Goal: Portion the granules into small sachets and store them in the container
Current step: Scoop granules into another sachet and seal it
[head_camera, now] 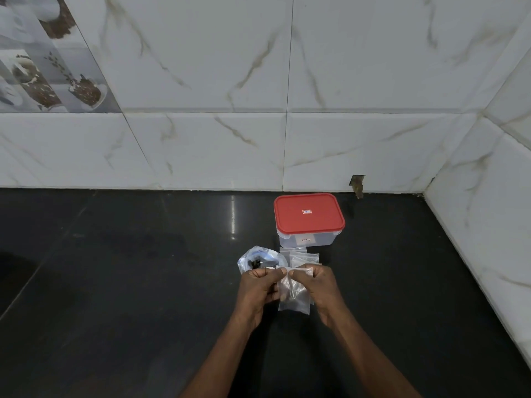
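Observation:
A small clear sachet (293,297) hangs between my two hands above the black counter. My left hand (260,288) and my right hand (319,285) both pinch its top edge, thumbs close together. Just behind my left hand lies a crumpled clear bag (255,258) with dark granules inside. Several empty flat sachets (301,255) lie on the counter behind my right hand. Farther back stands a clear rectangular container (309,239) with its red lid (309,214) closed.
The black counter (143,282) stretches left and right of the objects. A white marble-tiled wall (258,139) runs along the back, and a side wall (488,225) closes in on the right.

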Motion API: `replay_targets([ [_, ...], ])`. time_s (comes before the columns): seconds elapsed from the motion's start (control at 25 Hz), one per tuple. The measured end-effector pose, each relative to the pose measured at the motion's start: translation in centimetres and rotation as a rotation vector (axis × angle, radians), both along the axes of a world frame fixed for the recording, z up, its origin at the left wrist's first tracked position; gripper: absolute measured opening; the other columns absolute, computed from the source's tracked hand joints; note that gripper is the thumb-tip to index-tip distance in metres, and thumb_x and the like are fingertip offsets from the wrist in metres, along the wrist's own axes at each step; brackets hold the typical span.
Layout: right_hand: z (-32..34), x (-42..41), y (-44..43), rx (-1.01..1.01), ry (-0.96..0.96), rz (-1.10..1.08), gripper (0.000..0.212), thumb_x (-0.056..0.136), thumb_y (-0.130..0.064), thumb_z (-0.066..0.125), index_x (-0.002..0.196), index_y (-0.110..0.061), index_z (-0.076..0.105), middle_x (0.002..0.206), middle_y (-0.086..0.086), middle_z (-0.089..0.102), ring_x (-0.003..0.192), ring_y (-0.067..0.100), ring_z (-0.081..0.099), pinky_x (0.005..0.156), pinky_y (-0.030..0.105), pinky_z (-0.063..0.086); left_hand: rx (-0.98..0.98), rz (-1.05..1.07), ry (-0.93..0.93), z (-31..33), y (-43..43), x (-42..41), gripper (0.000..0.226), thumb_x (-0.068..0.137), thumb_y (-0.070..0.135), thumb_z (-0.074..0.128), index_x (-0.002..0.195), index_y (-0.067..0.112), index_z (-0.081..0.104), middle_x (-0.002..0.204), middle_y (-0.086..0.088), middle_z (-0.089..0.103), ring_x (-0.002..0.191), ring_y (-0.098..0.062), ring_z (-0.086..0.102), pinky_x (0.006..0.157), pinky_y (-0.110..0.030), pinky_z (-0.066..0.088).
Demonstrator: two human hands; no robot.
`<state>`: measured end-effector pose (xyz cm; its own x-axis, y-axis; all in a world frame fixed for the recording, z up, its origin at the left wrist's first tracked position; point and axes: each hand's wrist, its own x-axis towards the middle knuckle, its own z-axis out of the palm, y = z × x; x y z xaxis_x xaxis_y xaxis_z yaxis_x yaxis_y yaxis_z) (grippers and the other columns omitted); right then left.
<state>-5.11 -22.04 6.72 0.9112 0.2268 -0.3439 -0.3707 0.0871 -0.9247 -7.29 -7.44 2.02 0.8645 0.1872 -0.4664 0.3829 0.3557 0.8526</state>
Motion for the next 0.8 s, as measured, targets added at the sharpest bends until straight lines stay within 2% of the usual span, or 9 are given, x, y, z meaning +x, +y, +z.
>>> replay_targets([
  [0.12, 0.5, -0.1, 0.1, 0.096, 0.062, 0.005, 0.011, 0.088, 0.014, 0.055, 0.094, 0.017, 0.064, 0.063, 0.013, 0.069, 0.051, 0.018, 0.068, 0.042, 0.025, 0.051, -0.012, -0.016, -0.013, -0.2, 0.1, 0.1, 0.037, 0.085, 0.016, 0.078, 0.093, -0.018, 0.065, 0.083, -0.028, 0.063, 0.058, -0.029, 0.061, 0.064, -0.035, 0.056],
  [0.28, 0.3, 0.1, 0.1, 0.091, 0.074, 0.000, 0.012, 0.086, 0.013, 0.059, 0.095, 0.015, 0.066, 0.069, 0.017, 0.071, 0.056, 0.022, 0.069, 0.047, 0.029, 0.054, -0.036, -0.051, -0.019, 0.0, 0.2, 0.2, 0.030, 0.089, 0.006, 0.072, 0.100, -0.020, 0.064, 0.080, -0.027, 0.064, 0.058, -0.027, 0.063, 0.066, -0.036, 0.058],
  [0.48, -1.0, 0.7, -0.4, 0.029, 0.039, -0.024, 0.009, 0.085, 0.010, 0.064, 0.090, 0.009, 0.071, 0.079, 0.021, 0.073, 0.067, 0.028, 0.070, 0.055, 0.034, 0.058, -0.095, -0.045, -0.046, 0.2, 0.2, 0.1, 0.013, 0.087, -0.003, 0.071, 0.096, -0.012, 0.073, 0.094, -0.027, 0.074, 0.075, -0.029, 0.073, 0.067, -0.034, 0.061],
  [0.64, -2.3, 1.1, -0.5, -0.058, 0.009, -0.025, 0.005, 0.082, 0.007, 0.068, 0.083, 0.011, 0.071, 0.079, 0.025, 0.070, 0.069, 0.030, 0.067, 0.062, 0.038, 0.057, -0.089, -0.037, -0.056, -0.2, 0.4, -0.1, 0.008, 0.086, -0.005, 0.070, 0.093, -0.006, 0.075, 0.098, -0.027, 0.075, 0.081, -0.030, 0.074, 0.071, -0.036, 0.062],
  [0.72, -2.8, 1.2, -0.2, -0.180, -0.057, -0.052, 0.011, 0.080, 0.001, 0.070, 0.079, 0.011, 0.067, 0.076, 0.028, 0.069, 0.066, 0.029, 0.064, 0.062, 0.041, 0.055, 0.096, -0.025, -0.062, -0.3, 0.2, -0.1, 0.008, 0.089, 0.000, 0.070, 0.092, 0.001, 0.077, 0.095, -0.019, 0.077, 0.086, -0.028, 0.075, 0.078, -0.039, 0.061],
  [0.8, -2.9, 1.5, 0.1, -0.320, -0.123, -0.117, 0.012, 0.078, -0.010, 0.070, 0.078, 0.003, 0.070, 0.077, 0.024, 0.070, 0.067, 0.032, 0.067, 0.064, 0.048, 0.057, 0.473, 0.039, -0.112, -0.1, -0.4, 0.0, 0.007, 0.088, 0.008, 0.073, 0.093, 0.013, 0.076, 0.091, -0.002, 0.077, 0.088, -0.017, 0.074, 0.081, -0.032, 0.059],
])
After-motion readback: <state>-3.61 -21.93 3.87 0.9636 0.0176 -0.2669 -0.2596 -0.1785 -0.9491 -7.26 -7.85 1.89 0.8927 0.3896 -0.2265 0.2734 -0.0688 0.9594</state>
